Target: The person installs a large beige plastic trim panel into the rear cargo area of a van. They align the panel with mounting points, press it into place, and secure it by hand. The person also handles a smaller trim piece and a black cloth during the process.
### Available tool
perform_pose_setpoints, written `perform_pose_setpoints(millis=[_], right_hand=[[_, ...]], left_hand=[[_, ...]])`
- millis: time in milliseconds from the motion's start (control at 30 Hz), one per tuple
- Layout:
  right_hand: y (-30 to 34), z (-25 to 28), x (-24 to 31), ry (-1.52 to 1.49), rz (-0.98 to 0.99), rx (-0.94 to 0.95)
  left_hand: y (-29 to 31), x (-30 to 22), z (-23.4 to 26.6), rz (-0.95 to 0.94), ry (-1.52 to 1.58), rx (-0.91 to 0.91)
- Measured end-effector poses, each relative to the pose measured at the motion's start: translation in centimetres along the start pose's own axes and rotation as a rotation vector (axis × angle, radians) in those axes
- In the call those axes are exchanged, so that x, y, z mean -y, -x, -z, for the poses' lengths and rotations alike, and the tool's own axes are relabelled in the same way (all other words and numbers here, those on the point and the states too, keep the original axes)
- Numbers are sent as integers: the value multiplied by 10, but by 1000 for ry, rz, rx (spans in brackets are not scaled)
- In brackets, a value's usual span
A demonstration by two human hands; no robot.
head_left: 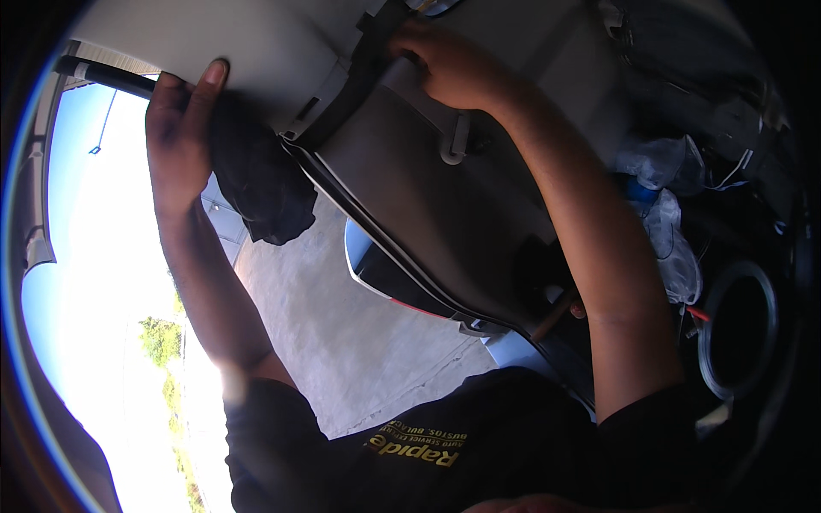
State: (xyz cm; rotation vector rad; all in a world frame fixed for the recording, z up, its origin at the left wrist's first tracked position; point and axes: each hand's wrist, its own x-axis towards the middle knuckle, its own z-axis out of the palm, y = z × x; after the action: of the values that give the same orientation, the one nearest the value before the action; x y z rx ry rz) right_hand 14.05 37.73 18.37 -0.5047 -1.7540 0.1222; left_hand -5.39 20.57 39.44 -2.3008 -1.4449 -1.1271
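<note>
The left hand (181, 128) is pressing flat against the pale grey headliner panel (256, 51), fingers straight and held together, the thumb lying along the panel surface. Between this palm and the panel, a dark cloth (256, 184) is hanging down in loose folds; the hand is pinning its upper part against the panel rather than closing around it. A black strut rod (103, 75) is running just beside the fingertips of this hand, toward the upper left edge of the view. The right hand (449, 64) is reaching up further along the panel, fingers curled over a dark trim strip (351, 94) that is crossing the panel diagonally; the fingers are bent around the strip's edge and are touching it, though whether they are fully clamping it cannot be told. A small grey clip (457, 141) is projecting from the panel just below the right wrist. Both forearms are rising from the lower edge of the view, with a black shirt (479, 445) showing beneath them. To the right, clear plastic bags (667, 205) are lying near a dark ring-shaped opening (740, 329). Below the panel, a concrete floor (342, 333) is showing, with bright sky (103, 256) at the left.
</note>
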Motion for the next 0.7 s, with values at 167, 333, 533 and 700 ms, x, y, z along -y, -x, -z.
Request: perform_pose_setpoints(millis=[167,333,533,700], right_hand=[[-2,0,-1,7,-102,54],[-1,-1,-1,-7,-76,21],[-4,18,1,-79,-73,141],[-1,16,-1,-30,-54,95]], left_hand=[[-4,-4,2,38,48,63],[-12,-13,-4,-25,12,141],[-11,-21,-23,-57,-225,111],[0,-14,-27,10,-381,106]])
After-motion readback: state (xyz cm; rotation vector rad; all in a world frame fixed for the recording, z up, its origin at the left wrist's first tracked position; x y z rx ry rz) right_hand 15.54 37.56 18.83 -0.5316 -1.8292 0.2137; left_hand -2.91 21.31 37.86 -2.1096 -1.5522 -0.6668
